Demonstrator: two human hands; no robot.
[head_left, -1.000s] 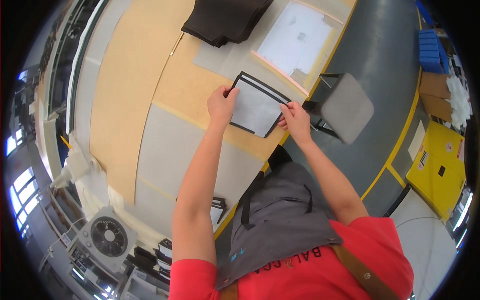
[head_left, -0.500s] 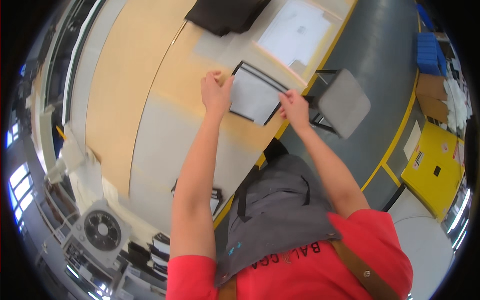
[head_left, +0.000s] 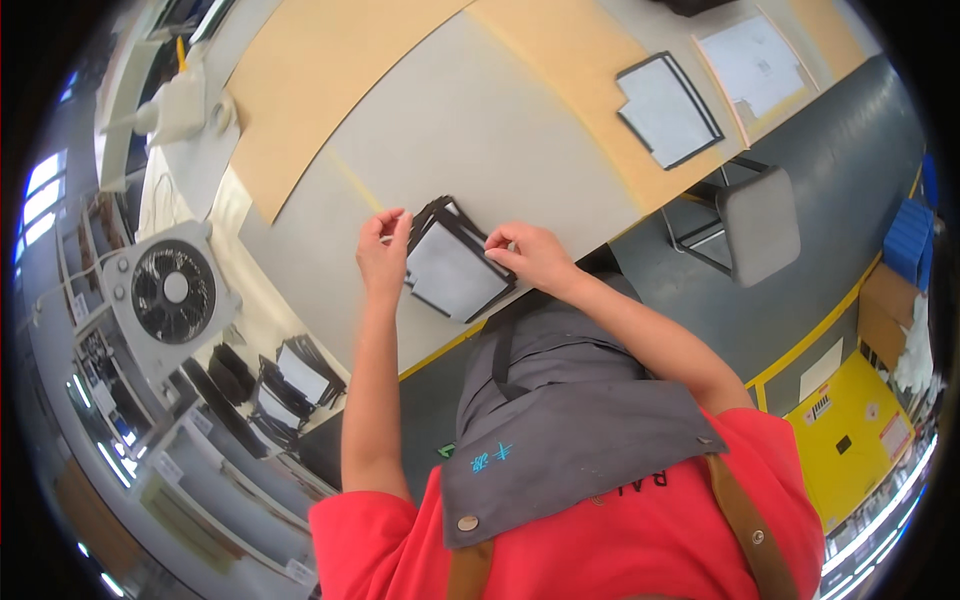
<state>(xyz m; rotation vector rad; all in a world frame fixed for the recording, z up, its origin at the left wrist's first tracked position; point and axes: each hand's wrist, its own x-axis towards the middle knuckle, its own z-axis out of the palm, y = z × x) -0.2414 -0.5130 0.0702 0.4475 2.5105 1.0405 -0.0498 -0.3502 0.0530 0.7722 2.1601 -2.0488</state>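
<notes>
Long worktable with grey and tan surface (head_left: 500, 150) ran across the upper middle of the frame, biggest thing there. Boxy yellow cabinet (head_left: 845, 445), lower right. Chair with grey padded seat (head_left: 762, 225), right of centre, beside the table edge. I wore a dark grey cloth apron (head_left: 590, 435), lower middle, over a red shirt. Square pale grey fan with dark round grille (head_left: 175, 288), left side. Large white sheet with pinkish strips along its edges (head_left: 755, 65), on the table, upper right. Loose stack of pale grey flat panels with black edging (head_left: 455, 272), just left of centre, lying on the table near its front edge, upper layers fanned out unevenly. One single pale grey panel with black edging (head_left: 668, 112) lay well apart, upper right, near the sheet.

My left hand (head_left: 382, 262) was at the stack's left side, thumb and fingertips in a narrow gap. My right hand (head_left: 532, 258) was at its right side, fingers curled, thumb and forefinger close together. Couldn't tell whether either hand gripped a panel.
</notes>
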